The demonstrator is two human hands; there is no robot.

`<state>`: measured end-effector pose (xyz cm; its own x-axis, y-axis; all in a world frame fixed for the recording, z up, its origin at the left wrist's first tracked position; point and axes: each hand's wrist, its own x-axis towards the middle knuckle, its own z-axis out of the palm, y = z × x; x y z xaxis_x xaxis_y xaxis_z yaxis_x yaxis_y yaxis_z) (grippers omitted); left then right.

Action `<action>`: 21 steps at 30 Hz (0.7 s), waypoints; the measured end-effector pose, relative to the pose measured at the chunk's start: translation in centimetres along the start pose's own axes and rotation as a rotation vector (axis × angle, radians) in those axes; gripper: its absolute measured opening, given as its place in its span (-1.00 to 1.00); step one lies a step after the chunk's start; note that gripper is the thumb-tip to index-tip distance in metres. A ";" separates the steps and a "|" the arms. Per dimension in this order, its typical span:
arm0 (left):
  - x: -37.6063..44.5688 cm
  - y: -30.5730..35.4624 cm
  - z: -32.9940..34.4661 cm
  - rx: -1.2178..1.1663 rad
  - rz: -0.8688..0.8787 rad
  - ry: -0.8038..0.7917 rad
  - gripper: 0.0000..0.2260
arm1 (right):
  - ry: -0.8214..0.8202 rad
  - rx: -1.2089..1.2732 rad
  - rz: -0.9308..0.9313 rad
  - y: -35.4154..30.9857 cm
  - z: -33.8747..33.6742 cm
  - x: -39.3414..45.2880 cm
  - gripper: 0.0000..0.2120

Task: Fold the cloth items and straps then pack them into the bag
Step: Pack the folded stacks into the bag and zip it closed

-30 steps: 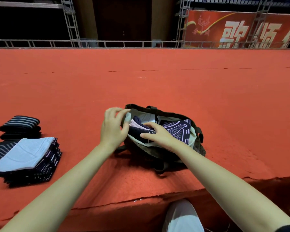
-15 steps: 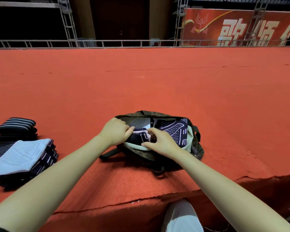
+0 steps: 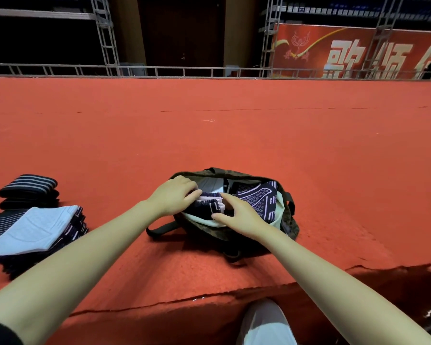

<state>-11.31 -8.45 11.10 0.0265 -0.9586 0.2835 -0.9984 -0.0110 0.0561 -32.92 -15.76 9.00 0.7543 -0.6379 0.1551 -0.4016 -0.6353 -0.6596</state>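
A dark olive bag point(image 3: 288, 220) lies open on the red carpet in the middle of the view. Inside it sit a dark patterned cloth point(image 3: 258, 199) on the right and a folded dark-and-pale cloth point(image 3: 207, 204) on the left. My left hand point(image 3: 173, 197) is at the bag's left rim, its curled fingers on the folded cloth. My right hand point(image 3: 237, 214) is at the near rim, thumb and fingers around the same folded cloth. At the left lie a stack of folded cloths point(image 3: 35, 232) with a white one on top and folded striped straps point(image 3: 28, 190).
The red carpet point(image 3: 234, 135) stretches far back to a metal rail point(image 3: 184, 70) and a red banner point(image 3: 346, 51). The carpet's near edge point(image 3: 209, 295) drops off in front of me, with my pale trouser knee point(image 3: 264, 322) below.
Both hands and the folded cloth have sunk from above the bag's mouth down into it. My left hand has closed over the cloth's left end.
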 end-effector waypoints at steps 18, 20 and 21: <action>-14.4 -11.1 -8.7 -0.257 -0.676 0.514 -0.77 | -0.140 0.669 -0.079 -16.9 11.3 4.5 -0.85; -17.7 -14.0 -8.8 -0.171 -0.780 0.443 -0.77 | -0.237 0.694 -0.005 -18.5 14.5 5.0 -0.82; -19.3 -15.5 -8.6 -0.142 -0.857 0.384 -0.76 | -0.276 0.715 0.034 -19.1 16.0 5.3 -0.81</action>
<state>4.06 12.63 13.00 0.7872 -0.4813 0.3855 -0.6167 -0.6083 0.4997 -12.93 0.01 10.67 0.8878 -0.4602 -0.0014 -0.0642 -0.1208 -0.9906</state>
